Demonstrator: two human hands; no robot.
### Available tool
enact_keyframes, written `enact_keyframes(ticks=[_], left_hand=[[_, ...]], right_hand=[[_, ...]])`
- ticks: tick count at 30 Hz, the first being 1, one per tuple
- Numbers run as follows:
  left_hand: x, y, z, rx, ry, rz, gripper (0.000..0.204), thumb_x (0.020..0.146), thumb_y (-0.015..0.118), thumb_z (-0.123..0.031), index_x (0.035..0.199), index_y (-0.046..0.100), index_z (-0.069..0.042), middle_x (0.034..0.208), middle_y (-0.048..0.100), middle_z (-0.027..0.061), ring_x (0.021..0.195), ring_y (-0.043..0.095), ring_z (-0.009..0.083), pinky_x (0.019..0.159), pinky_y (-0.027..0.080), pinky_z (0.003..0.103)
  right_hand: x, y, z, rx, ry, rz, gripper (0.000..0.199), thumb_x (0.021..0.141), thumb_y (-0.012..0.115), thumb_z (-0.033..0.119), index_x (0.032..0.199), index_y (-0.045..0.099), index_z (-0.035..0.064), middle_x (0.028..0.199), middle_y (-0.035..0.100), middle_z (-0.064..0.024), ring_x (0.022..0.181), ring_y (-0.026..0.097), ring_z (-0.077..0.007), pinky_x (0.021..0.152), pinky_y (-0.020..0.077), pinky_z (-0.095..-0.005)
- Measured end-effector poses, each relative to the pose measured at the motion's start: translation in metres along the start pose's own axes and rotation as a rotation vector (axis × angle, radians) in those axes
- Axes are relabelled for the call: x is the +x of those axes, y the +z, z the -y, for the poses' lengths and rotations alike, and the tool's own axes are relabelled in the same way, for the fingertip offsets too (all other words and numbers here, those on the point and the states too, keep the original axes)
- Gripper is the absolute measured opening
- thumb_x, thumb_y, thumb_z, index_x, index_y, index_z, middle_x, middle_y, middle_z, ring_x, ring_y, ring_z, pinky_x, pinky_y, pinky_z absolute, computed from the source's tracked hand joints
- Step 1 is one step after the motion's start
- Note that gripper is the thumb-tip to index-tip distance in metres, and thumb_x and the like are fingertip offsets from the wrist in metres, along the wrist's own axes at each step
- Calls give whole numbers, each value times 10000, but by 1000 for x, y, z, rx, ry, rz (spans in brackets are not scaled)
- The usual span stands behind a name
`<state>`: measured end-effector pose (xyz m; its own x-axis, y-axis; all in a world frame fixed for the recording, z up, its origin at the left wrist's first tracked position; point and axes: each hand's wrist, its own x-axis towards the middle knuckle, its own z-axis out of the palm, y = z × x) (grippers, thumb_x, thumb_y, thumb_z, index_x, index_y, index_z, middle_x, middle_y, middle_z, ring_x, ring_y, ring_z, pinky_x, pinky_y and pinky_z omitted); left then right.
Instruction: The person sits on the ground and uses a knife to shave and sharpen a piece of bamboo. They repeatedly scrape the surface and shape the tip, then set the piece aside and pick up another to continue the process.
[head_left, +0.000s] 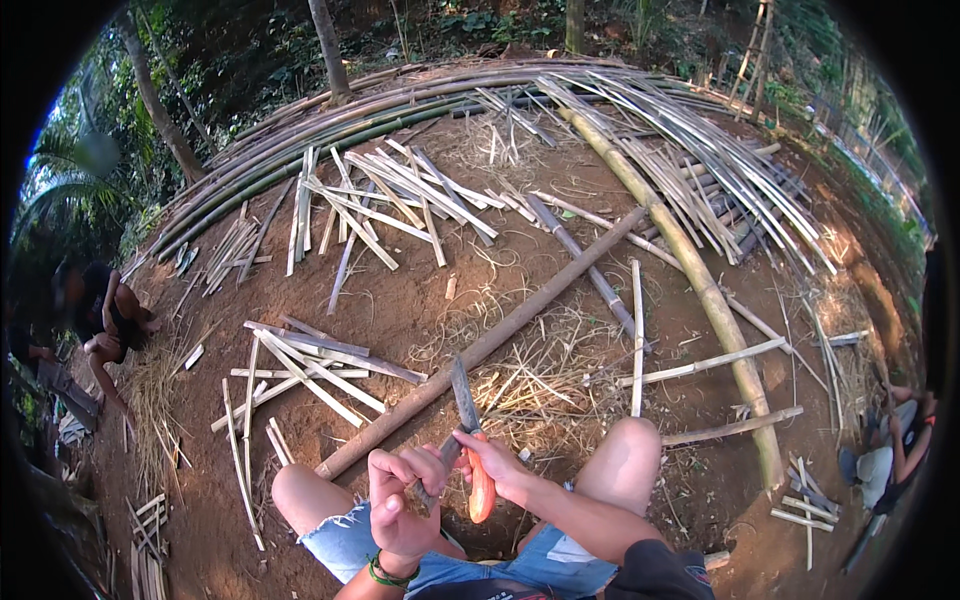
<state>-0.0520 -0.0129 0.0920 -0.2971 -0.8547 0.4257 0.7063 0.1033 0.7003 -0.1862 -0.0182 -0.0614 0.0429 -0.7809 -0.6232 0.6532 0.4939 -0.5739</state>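
My right hand (490,462) is closed round the upper part of a knife's orange handle (482,498). The dark blade (464,392) points away from me, tilted slightly left. Close beside it, my left hand (400,500), with a green bracelet at the wrist, has its fingers curled on a narrow grey piece (424,494). This piece slants up toward the base of the blade; whether it is stone or bamboo I cannot tell. Both hands are over my lap, between my bent knees. Past the blade tip, a long brown bamboo pole (490,340) lies slantwise on the ground.
Split bamboo strips (300,375) lie on the dirt at left, with more strips (400,195) farther off. A thick yellowish pole (690,260) runs down the right side. Shavings (530,385) lie ahead of me. One person (105,320) sits at far left, another (895,450) at far right.
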Motion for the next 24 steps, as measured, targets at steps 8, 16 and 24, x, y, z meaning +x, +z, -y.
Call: enact_keyframes(ticks=[8,16,24], left_hand=[[-3,-8,4,43,19,92,216,884,565,-231,924,439,-61,789,564,147,757,537,255,929,370,451],[-15,-17,6,196,-60,249,192,901,670,-177,964,512,-88,865,624,154,846,621,284,1002,400,547],[-19,-20,-8,158,-8,352,171,841,751,-79,924,601,-74,940,705,213,948,697,362,1008,429,592]], right_hand=[[-4,-3,0,34,-26,-58,382,826,795,376,901,569,77,731,645,-74,599,570,-138,560,494,-294],[-3,-13,4,87,-77,-127,303,799,824,235,821,574,66,684,577,-42,572,553,-156,548,472,-300],[-18,-10,14,115,-170,-128,302,789,832,195,855,559,85,653,541,-16,533,534,-153,523,463,-304]])
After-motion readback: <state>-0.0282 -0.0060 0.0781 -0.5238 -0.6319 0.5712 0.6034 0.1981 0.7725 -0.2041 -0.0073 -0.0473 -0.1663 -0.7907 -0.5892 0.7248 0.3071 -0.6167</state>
